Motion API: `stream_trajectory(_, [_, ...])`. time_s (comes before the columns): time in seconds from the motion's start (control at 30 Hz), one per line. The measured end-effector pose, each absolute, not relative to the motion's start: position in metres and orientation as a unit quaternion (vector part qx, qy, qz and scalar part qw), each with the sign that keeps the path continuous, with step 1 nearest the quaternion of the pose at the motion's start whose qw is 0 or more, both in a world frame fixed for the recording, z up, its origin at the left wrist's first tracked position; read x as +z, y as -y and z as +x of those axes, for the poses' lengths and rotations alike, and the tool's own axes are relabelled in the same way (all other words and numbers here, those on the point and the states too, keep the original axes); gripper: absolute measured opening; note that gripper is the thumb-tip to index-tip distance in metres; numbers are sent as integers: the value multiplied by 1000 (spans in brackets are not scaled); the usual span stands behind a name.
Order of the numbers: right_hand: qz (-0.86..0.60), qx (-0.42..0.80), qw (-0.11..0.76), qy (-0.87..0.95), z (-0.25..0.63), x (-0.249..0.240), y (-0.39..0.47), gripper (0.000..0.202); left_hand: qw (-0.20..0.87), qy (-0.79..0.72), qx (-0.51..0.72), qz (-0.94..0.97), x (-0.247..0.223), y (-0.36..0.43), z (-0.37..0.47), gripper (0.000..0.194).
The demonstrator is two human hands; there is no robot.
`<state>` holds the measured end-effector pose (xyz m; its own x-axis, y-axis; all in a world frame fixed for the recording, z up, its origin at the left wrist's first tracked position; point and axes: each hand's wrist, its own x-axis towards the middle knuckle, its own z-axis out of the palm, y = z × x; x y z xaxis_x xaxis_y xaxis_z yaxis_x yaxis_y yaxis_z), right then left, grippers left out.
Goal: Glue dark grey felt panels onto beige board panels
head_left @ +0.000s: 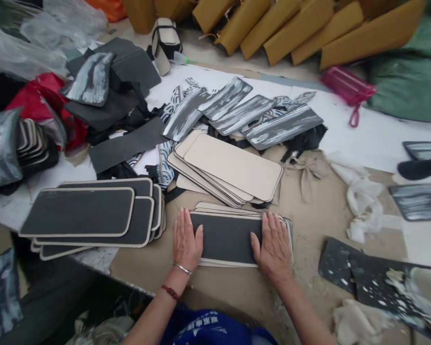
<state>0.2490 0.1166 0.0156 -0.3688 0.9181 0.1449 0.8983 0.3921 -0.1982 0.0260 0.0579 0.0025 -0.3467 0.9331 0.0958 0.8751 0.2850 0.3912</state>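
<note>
A dark grey rectangular panel with a cream border point(230, 239) lies on a small stack of cream panels in front of me. My left hand point(187, 242) rests at its left end, fingers stretched out and pointing away from me. Over the right end lies my right hand point(274, 244), flat with its thumb apart. Just behind is a fanned pile of cream rounded panels point(233, 165). To the left sits a stack of similar dark panels with cream edges point(79, 213). What lies under my palms is hidden.
Dark pieces streaked with white point(283, 125) lie on patterned scraps at the back. Mustard-coloured panels point(290, 28) lean in a row beyond. A pink pouch point(348, 86) is at the back right. Crumpled cloth point(364, 201) and a paint-spotted dark board point(373, 278) lie to the right.
</note>
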Motion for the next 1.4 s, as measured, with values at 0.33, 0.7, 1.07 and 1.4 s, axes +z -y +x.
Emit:
stream_trajectory(0.33, [-667, -3, 170, 725, 297, 14, -99, 38, 170, -796, 313, 489, 3, -33, 21, 50])
stream_trajectory(0.7, [-680, 31, 172, 712, 299, 12, -89, 42, 204, -821, 373, 382, 16, -42, 22, 42])
stream_trajectory(1.07, [-669, 69, 188, 715, 304, 7, -93, 60, 100, -794, 367, 473, 23, -32, 36, 43])
stream_trajectory(1.4, [-748, 301, 294, 513, 297, 37, -92, 55, 321, -744, 472, 347, 39, -43, 22, 33])
